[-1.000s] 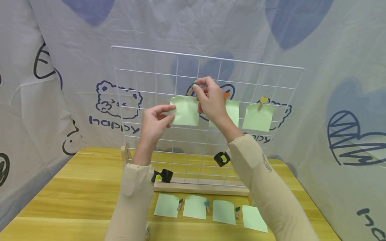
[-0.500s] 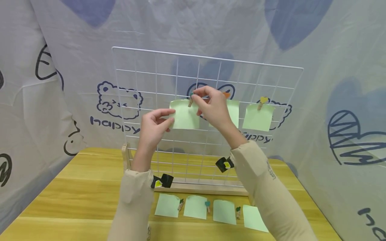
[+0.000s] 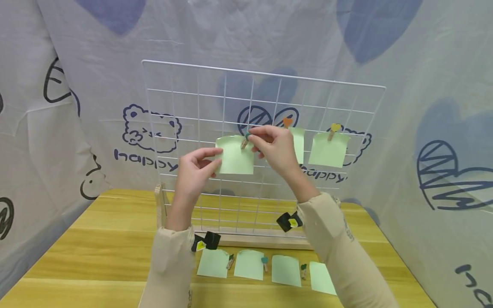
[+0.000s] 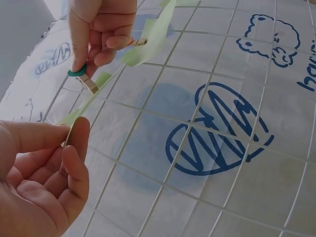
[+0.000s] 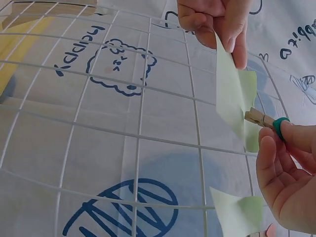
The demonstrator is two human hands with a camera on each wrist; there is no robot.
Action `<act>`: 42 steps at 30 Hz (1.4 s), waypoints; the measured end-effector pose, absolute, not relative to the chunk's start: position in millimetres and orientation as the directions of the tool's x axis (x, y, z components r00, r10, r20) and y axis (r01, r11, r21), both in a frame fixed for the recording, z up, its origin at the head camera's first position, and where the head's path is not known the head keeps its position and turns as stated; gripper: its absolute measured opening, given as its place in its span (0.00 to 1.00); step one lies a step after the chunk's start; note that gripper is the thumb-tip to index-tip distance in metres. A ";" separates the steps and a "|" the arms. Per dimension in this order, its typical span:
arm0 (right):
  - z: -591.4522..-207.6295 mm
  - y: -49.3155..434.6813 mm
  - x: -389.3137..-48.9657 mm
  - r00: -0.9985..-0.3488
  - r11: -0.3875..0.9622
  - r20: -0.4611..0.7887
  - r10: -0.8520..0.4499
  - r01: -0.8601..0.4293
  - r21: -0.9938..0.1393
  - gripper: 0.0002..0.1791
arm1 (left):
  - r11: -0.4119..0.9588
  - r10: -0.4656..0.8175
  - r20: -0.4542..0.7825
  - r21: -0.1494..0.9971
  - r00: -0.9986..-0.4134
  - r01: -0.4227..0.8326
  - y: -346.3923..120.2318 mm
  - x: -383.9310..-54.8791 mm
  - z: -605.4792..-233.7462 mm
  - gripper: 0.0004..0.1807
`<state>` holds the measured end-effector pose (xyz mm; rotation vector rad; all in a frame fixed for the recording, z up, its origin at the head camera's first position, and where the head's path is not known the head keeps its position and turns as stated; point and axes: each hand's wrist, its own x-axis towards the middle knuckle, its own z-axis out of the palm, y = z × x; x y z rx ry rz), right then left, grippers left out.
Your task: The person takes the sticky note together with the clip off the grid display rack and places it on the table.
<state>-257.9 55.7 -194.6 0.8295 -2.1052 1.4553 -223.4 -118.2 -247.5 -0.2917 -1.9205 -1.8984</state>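
Observation:
My left hand [image 3: 194,175] pinches the left edge of a pale green paper note [image 3: 233,160] between thumb and fingers, in front of the white wire grid [image 3: 265,76]. My right hand [image 3: 278,149] pinches a small wooden clothespin [image 5: 260,118] by its green decorated end. The tip of the clothespin lies at the note's upper right part, and the note looks bent there in the right wrist view. Right of it, a second green note [image 3: 298,145] hangs under an orange-heart clothespin [image 3: 287,122], partly covered by my right hand. A third note [image 3: 327,154] hangs from a yellow-heart clothespin [image 3: 336,128].
A wooden base [image 3: 254,241] carries the grid on the wood-grain table [image 3: 96,248]. Several green notes [image 3: 249,265] lie in a row before it, with small clothespins [image 3: 265,264] between them. A printed cloth [image 3: 181,25] hangs behind. Black straps [image 3: 212,240] show at both wrists.
Both hands have moved down along the grid, and the note has come lower with them. The clothespin in my right hand went from above the note to its top edge.

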 end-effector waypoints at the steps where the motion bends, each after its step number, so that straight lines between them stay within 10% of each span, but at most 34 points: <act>1: -195.8 56.4 -257.6 -0.725 0.263 0.654 -0.216 -0.688 -0.676 0.09 | 0.044 -0.143 0.432 0.901 -0.890 0.431 -117.8 -222.6 -248.4 0.13; 42: -269.6 80.1 -235.6 -0.717 0.003 0.638 -0.279 -0.665 -0.747 0.06 | 0.054 -0.132 0.404 0.915 -0.905 0.400 -117.3 -194.5 -298.4 0.12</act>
